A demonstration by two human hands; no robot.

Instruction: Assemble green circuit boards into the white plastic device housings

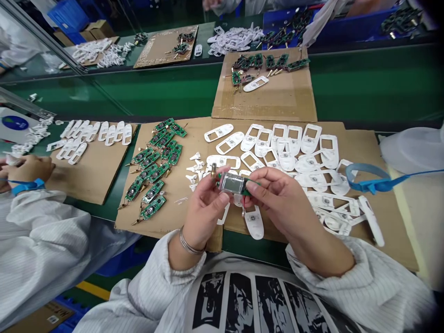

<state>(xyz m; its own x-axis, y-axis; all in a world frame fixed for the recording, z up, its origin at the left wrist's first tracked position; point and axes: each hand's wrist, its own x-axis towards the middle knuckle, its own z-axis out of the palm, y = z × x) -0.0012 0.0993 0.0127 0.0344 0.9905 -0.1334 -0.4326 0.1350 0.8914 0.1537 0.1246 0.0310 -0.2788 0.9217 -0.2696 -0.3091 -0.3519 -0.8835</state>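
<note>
Both my hands hold one small green circuit board with a grey display point(233, 183) above the cardboard sheet point(180, 185). My left hand point(204, 210) pinches its left end, where a metal tip sticks up. My right hand point(280, 196) grips its right end with thumb and fingers closed. A white plastic shell point(254, 223) lies on the cardboard just below my hands. Several more green circuit boards point(154, 166) lie in rows to the left. Several white shells point(298, 148) with display windows are spread out to the right.
A blue wrist strap point(371, 180) lies at the right over the shells. A co-worker's hand point(29, 169) with a blue band rests at the left by another cardboard with white shells point(93, 134). A green belt point(364, 88) carries a cardboard with boards point(267, 64) beyond.
</note>
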